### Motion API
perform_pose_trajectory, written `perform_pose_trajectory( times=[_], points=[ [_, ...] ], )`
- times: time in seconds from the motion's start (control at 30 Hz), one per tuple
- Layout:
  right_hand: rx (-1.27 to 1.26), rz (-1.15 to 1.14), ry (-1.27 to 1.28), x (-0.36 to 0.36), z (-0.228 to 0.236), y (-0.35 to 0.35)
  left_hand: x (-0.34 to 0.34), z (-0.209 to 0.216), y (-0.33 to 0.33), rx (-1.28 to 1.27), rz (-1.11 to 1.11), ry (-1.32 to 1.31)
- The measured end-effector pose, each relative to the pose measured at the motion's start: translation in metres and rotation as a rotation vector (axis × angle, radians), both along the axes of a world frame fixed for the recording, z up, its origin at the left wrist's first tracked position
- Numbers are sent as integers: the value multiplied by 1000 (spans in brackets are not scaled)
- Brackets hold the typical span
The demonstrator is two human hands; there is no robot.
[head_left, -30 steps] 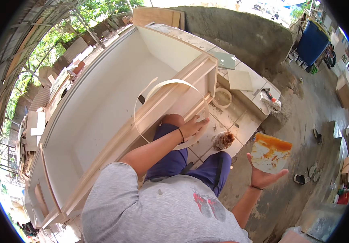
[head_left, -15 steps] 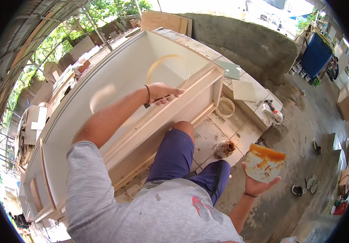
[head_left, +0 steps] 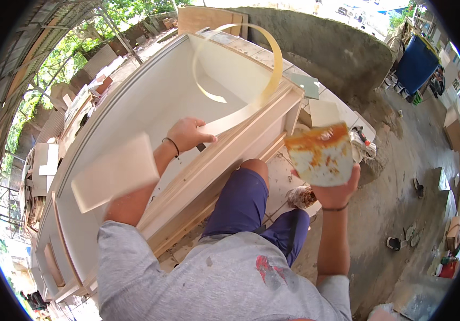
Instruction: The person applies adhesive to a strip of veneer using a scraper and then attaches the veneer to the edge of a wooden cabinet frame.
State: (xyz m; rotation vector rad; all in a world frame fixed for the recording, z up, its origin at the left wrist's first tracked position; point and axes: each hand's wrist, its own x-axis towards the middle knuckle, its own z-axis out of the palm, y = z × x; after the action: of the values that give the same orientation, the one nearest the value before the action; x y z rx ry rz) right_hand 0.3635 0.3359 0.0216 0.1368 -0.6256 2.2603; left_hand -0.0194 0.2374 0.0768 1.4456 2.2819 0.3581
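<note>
left hand [head_left: 188, 134] pinching the pale strip [head_left: 276, 72], left of centre, so it's the nearer one | long run heads up-right, loops through upper centre | right hand [head_left: 342, 187] gripping orange-smeared board [head_left: 321, 160], right of centre

Bright daylight spilled in from the open top and left, washing the greenery [head_left: 128, 15] partly to white, while the concrete wall [head_left: 315, 56] stood in soft shade. Light glinted on the orange-smeared plate [head_left: 322, 160]. The near end of the pale strip [head_left: 115, 174] was blurred. Fisheye distortion bowed the roof [head_left: 40, 48] within a black rim.
</note>
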Motion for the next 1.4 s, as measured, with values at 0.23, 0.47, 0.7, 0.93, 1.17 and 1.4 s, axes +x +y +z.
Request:
perform_pose_trajectory(
  times=[0.23, 0.47, 0.7, 0.93, 1.17, 1.4],
  points=[
    [384, 59, -483, -91, 22, 56, 23, -32, -9, 170, 71, -13],
    [1163, -23, -927, -130, 57, 70, 42, -37, -10, 59, 83, -136],
    [1521, -43, -1165, -141, 56, 58, 46, -58, -21, 230, 121, -124],
    [1874, -223, -1461, -147, 39, 53, 45, -65, -23, 312, 97, -95],
    [1969, -386, -1507, -149, 15, 43, 53, -67, -26, 332, 107, -47],
    [2004, -168, -1573, -152, 50, 51, 56, -76, -29, 410, 102, 40]
  ],
)
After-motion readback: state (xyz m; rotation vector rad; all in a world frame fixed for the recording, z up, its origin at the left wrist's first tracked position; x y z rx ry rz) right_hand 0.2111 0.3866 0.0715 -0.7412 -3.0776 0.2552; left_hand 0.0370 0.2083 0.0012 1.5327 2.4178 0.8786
